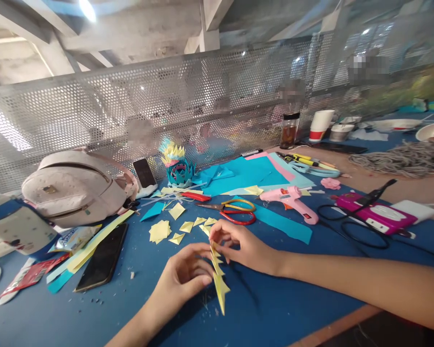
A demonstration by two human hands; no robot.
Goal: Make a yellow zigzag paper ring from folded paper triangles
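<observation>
Left hand (183, 277) and right hand (240, 246) pinch one yellow paper chain (220, 286).

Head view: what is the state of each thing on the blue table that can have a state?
Yellow paper chain: held between both hands, tip hanging down.
Left hand: pinching the chain's middle.
Right hand: pinching the chain's top.
Scissors: closed, lying flat.
Glue gun: lying on its side.
Black phone: lying flat, screen dark.
Jar: upright, lid on.
Paper cup: upright.
</observation>
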